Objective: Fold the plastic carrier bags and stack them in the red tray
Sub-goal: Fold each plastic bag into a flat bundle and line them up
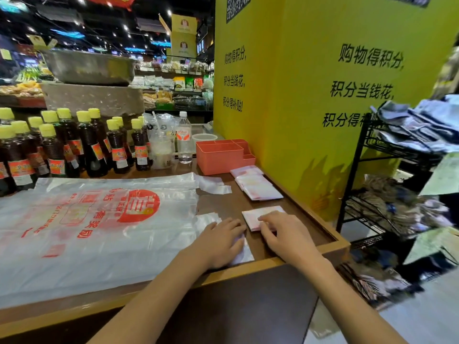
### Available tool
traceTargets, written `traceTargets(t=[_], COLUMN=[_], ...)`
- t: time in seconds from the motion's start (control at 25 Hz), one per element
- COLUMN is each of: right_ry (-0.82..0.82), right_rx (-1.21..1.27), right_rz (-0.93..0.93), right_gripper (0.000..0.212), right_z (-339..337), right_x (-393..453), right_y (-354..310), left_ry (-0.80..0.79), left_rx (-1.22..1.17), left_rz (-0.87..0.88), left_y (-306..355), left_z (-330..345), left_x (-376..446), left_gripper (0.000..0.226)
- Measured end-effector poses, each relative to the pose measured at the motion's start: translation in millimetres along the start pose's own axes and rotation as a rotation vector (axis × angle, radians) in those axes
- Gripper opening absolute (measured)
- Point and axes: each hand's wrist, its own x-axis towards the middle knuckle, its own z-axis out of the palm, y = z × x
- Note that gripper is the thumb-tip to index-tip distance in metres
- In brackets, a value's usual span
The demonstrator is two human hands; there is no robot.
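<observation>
A stack of flat white carrier bags (99,219) with red print covers the left of the wooden counter (248,266). My left hand (221,242) lies flat on the near handle strip of the top bag. My right hand (280,232) rests on a small folded bag (258,213), its fingertips curled at the near edge. Further back lies a short row of folded bags (257,186). The red tray (222,155) stands behind them against the yellow wall, and I cannot see any bags in it.
Dark sauce bottles (64,147) with yellow caps line the back left. A water bottle (185,142) and a bagged drink cup (161,145) stand beside the tray. A yellow wall (310,95) bounds the counter on the right. A black wire rack (387,170) stands right of it.
</observation>
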Motion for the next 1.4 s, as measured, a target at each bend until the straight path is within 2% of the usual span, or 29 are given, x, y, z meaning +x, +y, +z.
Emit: traceTargets(t=[0.12,0.36,0.56,0.76,0.96,1.08,1.28,1.4], right_ry=[-0.121,-0.189,-0.325,-0.304,-0.121,-0.167,-0.376,-0.481], right_rx=[0.039,-0.047,-0.025,-0.011,0.001,0.069,0.337,0.305], right_rz=[-0.002,0.071,0.158,0.156,0.027,-0.084,-0.253,-0.345], right_gripper=[0.042,0.055,0.067,0.064,0.058,0.057,0.053,0.064], right_z=[2,8,13,11,8,9,29,54], right_x=[-2,9,16,16,8,14,18,14], right_y=[-1,6,9,6,-6,-45,-157,-212], left_ry=[-0.019,0.0,-0.011,-0.031,0.093,0.131,0.231,0.167], left_rx=[-0.036,-0.104,-0.149,-0.068,-0.038,-0.035,-0.096,-0.08], left_rz=[-0.031,-0.047,-0.037,-0.004,-0.024,-0.118,-0.356,-0.526], left_y=[-3,-7,-9,-11,-24,-64,-135,-166], left_z=[8,12,8,0,-13,-29,-48,-56], left_x=[1,2,2,6,-15,-54,-144,-198], left_gripper=[0.052,0.056,0.05,0.05,0.049,0.053,0.06,0.075])
